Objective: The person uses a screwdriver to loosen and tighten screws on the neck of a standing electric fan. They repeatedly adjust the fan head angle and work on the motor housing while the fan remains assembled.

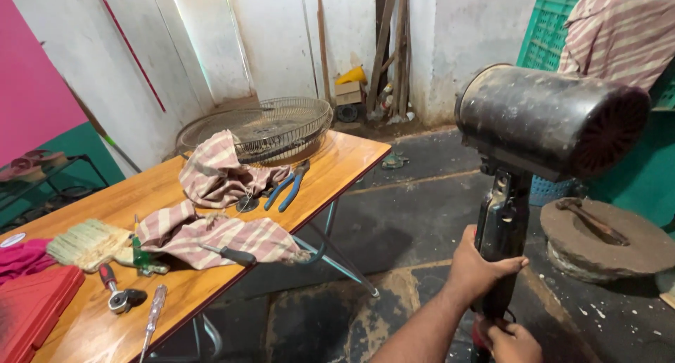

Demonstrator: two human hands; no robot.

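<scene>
**Workshop holdings, largest first**

Room: whitewashed walls, dark concrete floor (422,215), green crate (545,36) at the back.
Desk (190,293): orange wood, to my left, well apart from my hands.
Fan motor housing (552,117): dark, dusty, directly above my grip, on top of its neck.
Wire fan guard (264,127): on the desk's far end.
Striped cloth (218,233): mid-desk.
Fan neck (500,243): long axis upright.
My left hand (478,268): clenched around the neck, the nearer to the housing.
My right hand (513,342): lower, closed on the neck's base.
Blue pliers (288,187).
</scene>
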